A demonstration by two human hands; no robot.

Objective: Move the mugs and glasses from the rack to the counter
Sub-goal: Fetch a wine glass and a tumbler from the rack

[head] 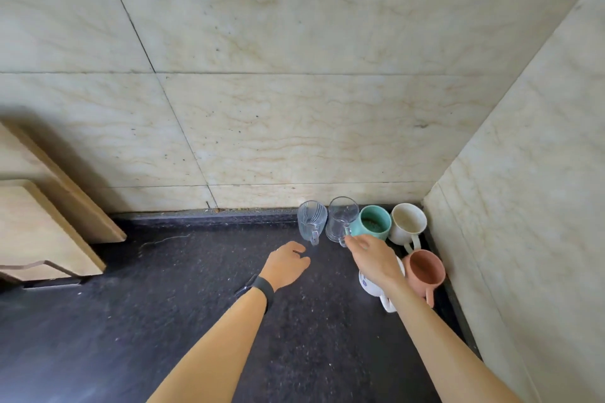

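Against the back wall on the dark counter (183,288) stand a ribbed glass mug (311,220), a smooth glass mug (340,217), a teal mug (375,222) and a cream mug (407,222). A terracotta mug (425,270) sits in front of them near the right wall. A white patterned mug (368,285) is partly hidden under my right wrist. My right hand (373,258) hovers just below the smooth glass mug's handle, fingers relaxed and holding nothing. My left hand (286,263), a black band on its wrist, hangs loosely curled below the ribbed glass mug, holding nothing.
Marble-tiled walls close the corner at the back and right. Pale wooden cutting boards (42,226) lean at the far left. No rack is in view.
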